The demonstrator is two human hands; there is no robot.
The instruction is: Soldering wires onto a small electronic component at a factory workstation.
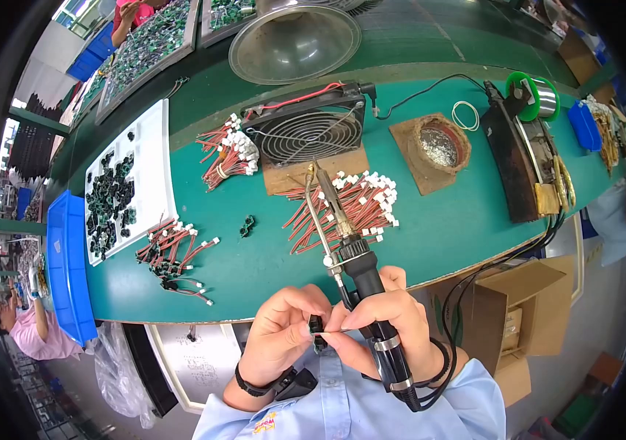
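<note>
Close against a pale blue shirt (335, 392), just off the near edge of a green table (419, 242): a small black part (317, 324), pinched between thumb and forefinger of the left hand (276, 330). Narrow and dark, with a greenish tinge at the near end; finer detail lost behind fingertips. Curled around the handle of a soldering iron (360, 268), the right hand (401, 319), with thumb and forefinger brought close beside the part; too small to tell, any contact there. Slanting far and slightly left, the iron, with a thin metal tube alongside and tip near the fan.

On the table beyond the hands, a loose dark-green and black piece (247, 226). To its left, red-and-black leads (173, 249) with white plugs, mixed with dark pieces; to its right, partly beneath the iron, more leads (371, 205) fanned out. At far left, a white tray (153, 147) strewn with black pieces, beside a blue bin (67, 264). Farther back, a fan (305, 136) in a black frame, flanked by a tied bundle (228, 158) of leads at left and a crusted round pot (462, 150) at right. Farther right, a green-rimmed spool (546, 99) of silvery wire.
</note>
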